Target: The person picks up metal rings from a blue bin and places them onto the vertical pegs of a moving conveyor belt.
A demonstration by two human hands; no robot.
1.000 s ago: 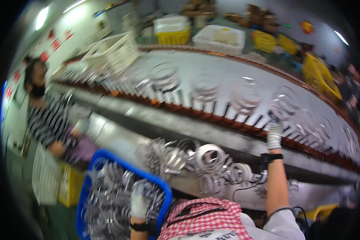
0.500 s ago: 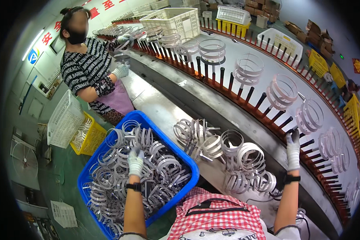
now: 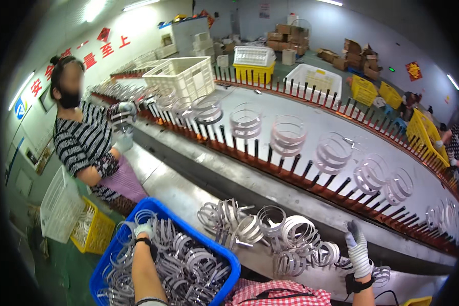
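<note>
My left hand (image 3: 144,229), in a white knit glove, reaches into the far left part of a blue plastic bin (image 3: 233,265). The bin is heaped with silvery metal ring assemblies (image 3: 188,262), each made of several bands. Its fingers touch the pile, but they are too small and partly hidden to show a grip. Above the steel ledge my right hand (image 3: 359,252), gloved too, is raised with its fingers stretched out and nothing in them. More ring assemblies (image 3: 298,234) lie on the ledge to its left.
Beyond the ledge runs a conveyor edged with dark upright pegs (image 3: 296,164), some carrying ring assemblies (image 3: 289,135). A co-worker (image 3: 81,137) stands at the left, gloved hands at the line. A cream crate (image 3: 183,76) sits on the conveyor; a yellow crate (image 3: 93,227) stands beside the bin.
My view has tilted up. My left hand has moved toward the bin's far left side. My right hand has come away from the peg row, back over the ledge.
</note>
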